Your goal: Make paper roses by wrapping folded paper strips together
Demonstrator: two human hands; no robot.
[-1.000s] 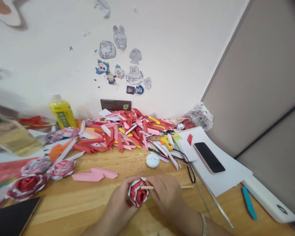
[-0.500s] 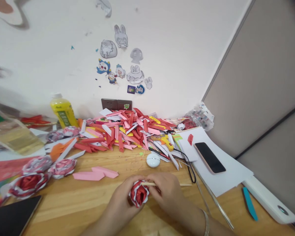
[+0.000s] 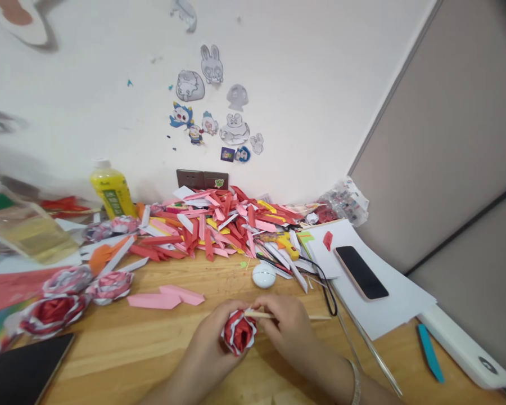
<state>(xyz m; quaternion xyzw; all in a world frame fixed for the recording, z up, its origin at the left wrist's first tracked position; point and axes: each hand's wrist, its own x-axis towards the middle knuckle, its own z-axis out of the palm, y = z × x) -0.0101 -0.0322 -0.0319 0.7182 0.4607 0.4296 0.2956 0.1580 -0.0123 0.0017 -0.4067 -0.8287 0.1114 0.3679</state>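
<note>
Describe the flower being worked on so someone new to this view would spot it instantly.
On the wooden table, look to the near edge, where two bare forearms reach in. The left hand holds a red-and-white paper flower, a pale stick from the right hand at its upper edge. The similar red flower lies far left; this one alone is held.

The wooden stick (image 3: 257, 315) has shifted toward the far edge of the paper rose (image 3: 239, 334).
</note>
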